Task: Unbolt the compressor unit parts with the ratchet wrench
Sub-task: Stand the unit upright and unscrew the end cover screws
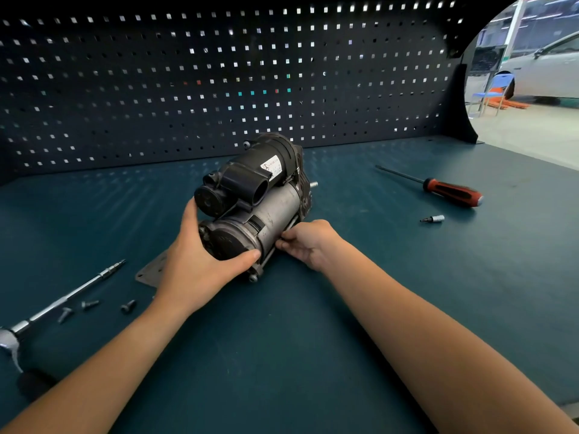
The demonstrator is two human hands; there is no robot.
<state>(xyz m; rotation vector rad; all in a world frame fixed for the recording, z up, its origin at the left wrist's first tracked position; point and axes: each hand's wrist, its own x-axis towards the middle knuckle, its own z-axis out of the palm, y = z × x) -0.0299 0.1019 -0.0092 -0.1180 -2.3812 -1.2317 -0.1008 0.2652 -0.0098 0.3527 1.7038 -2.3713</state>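
**Hands on the compressor: bench inventory**

Your left hand (194, 264) cups the near end cap of the compressor (260, 195), thumb across its face. Your right hand (308, 242), fingers curled, pinches the long bolt (289, 225) running down the barrel's side.

1. Workbench (344, 339): dark mat, with a pegboard (188, 73) behind.
2. Compressor: mid-bench, lying on its side, near end towards you. Likely heavy and rigid, and the round metal barrel may roll. Hold it by the barrel or end cap. The black plastic housing and ports on top look more breakable.
3. Ratchet wrench (72, 296): far left on the mat, extension fitted, well apart from both hands.
4. Screwdriver (451, 192): right of the compressor, red and black handle.
5. Metal plate (150, 272): just beside your left wrist, partly hidden.
6. Loose bolts (128, 306): three, near the wrench's shaft.
7. Bit socket (434, 218): below the screwdriver.
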